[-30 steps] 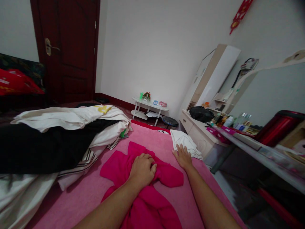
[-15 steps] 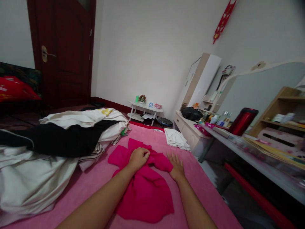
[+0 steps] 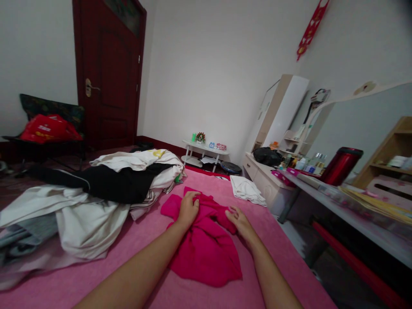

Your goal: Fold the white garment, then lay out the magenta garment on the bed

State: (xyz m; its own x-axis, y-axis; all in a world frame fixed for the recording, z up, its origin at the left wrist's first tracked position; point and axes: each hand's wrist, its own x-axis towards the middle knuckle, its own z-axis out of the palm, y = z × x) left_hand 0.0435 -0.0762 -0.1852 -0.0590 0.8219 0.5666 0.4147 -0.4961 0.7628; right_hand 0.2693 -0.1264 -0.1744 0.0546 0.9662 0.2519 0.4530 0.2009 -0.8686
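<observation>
A bright pink garment (image 3: 209, 257), which looks like a short-sleeved top, lies crumpled on the pink bed cover (image 3: 280, 249). My left hand (image 3: 189, 210) is closed on its upper part, near the neck, with the fingertips partly hidden. On the right, my right hand (image 3: 241, 222) rests at the sleeve end, its fingers bent but apart, touching the cloth. I cannot see any cloth pinched between them.
A pile of white, black and grey clothes (image 3: 93, 223) covers the bed's left side. Folded white cloth (image 3: 247, 190) lies near the far right edge. A desk (image 3: 341, 206) with a red thermos (image 3: 343, 166) stands to the right; a white side table (image 3: 206, 148) stands beyond the bed.
The view has swung left, showing more of the chair and red bag. My right hand's fingers, stretched out before, are now bent at the sleeve. My left hand stays on the garment's upper part.
</observation>
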